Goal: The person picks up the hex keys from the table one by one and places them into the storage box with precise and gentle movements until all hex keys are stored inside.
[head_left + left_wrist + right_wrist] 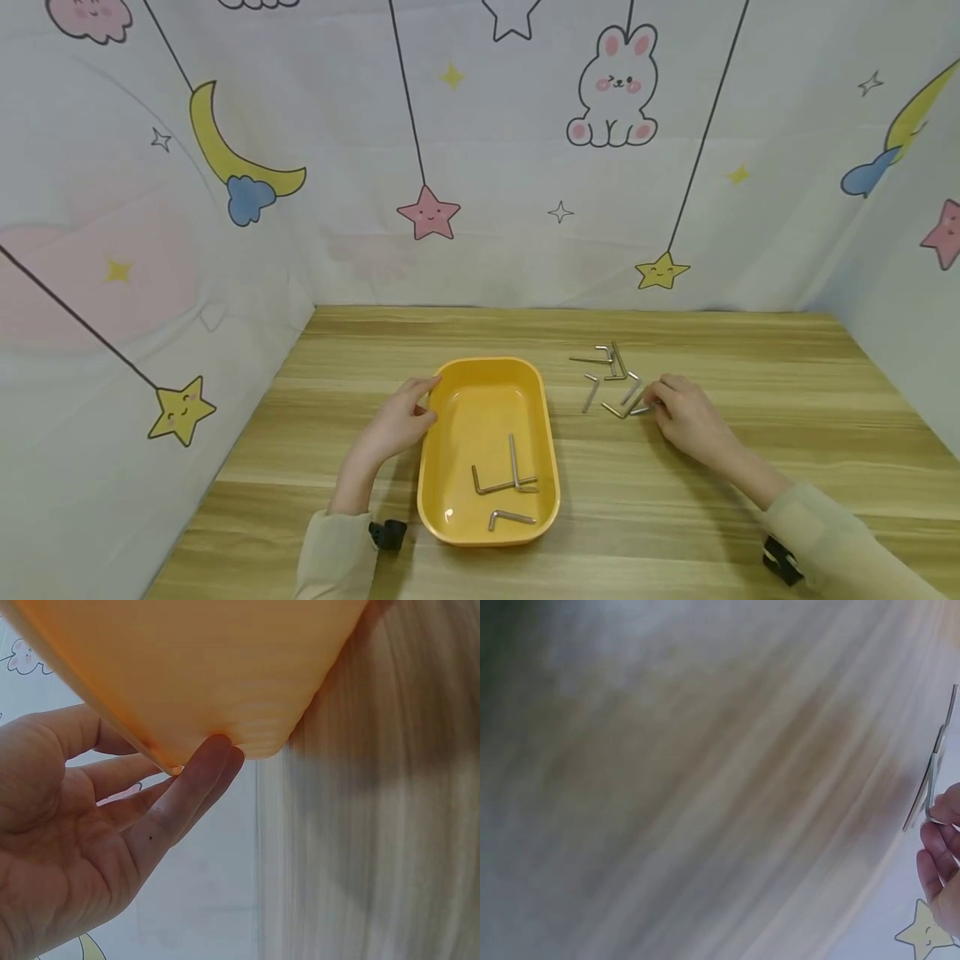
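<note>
A yellow tray holds 3 L-shaped hex keys, among them one hex key near its front end. At the tray's left side, my left hand grips the rim; in the left wrist view, some fingers lie against its outer wall while the thumb reaches behind the rim. To the right, my right hand pinches a silver hex key low over the table. In the right wrist view, the fingertips hold this hex key near its bend. A darker hex key lies beside it.
Several more hex keys are loose on the wood-grain table, including one hex key right of the tray and a cluster farther back. A cartoon-printed cloth stands around the table's back and sides.
</note>
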Action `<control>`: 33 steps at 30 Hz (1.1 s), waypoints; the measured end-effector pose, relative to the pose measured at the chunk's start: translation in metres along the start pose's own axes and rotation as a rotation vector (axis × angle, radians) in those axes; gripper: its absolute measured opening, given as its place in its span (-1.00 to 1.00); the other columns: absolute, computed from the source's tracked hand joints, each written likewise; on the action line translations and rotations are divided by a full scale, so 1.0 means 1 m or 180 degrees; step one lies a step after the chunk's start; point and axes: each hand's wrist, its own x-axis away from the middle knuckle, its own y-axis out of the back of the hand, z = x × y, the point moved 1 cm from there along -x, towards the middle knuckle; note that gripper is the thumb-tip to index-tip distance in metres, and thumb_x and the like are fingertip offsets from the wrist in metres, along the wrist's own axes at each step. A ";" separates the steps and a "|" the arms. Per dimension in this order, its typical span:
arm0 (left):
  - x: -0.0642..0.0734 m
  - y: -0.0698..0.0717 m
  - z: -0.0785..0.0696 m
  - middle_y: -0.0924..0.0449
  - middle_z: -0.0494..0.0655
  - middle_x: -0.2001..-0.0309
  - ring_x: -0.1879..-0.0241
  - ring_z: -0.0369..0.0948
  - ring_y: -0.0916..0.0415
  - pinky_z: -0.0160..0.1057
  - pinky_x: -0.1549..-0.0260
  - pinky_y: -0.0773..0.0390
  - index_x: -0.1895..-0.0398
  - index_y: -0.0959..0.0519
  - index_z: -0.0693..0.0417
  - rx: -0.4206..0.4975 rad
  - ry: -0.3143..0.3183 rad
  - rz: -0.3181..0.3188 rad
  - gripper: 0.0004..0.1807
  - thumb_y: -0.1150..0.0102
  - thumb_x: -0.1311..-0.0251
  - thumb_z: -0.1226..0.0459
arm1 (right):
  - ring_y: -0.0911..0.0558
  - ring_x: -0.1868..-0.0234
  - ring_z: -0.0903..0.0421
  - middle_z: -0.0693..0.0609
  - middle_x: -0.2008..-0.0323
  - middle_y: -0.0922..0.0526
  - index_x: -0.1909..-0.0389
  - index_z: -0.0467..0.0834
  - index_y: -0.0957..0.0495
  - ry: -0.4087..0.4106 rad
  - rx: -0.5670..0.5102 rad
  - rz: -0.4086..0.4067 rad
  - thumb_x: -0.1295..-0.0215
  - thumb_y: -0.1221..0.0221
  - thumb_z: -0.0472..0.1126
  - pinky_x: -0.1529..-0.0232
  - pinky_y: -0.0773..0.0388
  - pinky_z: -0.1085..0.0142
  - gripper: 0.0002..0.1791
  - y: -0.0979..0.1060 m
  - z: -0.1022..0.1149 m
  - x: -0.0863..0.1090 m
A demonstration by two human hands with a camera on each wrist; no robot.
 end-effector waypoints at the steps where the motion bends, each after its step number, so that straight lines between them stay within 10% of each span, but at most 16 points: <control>1: 0.000 0.000 0.000 -0.33 0.15 -0.31 0.06 -0.03 -0.55 -0.16 0.18 -0.59 -0.42 -0.25 0.15 0.0002 -0.0002 0.0002 -0.38 0.01 -0.24 0.38 | -0.49 0.43 0.14 0.05 0.52 -0.53 0.49 -0.21 -0.59 0.0021 -0.0008 -0.0014 0.18 -0.22 -0.58 0.41 -0.47 0.24 -0.76 0.000 0.001 0.000; 33: -0.001 0.000 0.002 -0.32 0.12 -0.31 0.05 -0.04 -0.54 -0.19 0.23 -0.58 -0.43 -0.24 0.11 0.0029 0.0015 -0.0006 -0.38 0.02 -0.25 0.37 | -0.52 0.43 0.14 0.10 0.47 -0.58 0.48 -0.15 -0.57 0.0348 0.0051 -0.0005 0.17 -0.29 -0.51 0.38 -0.46 0.19 -0.76 0.009 0.040 -0.016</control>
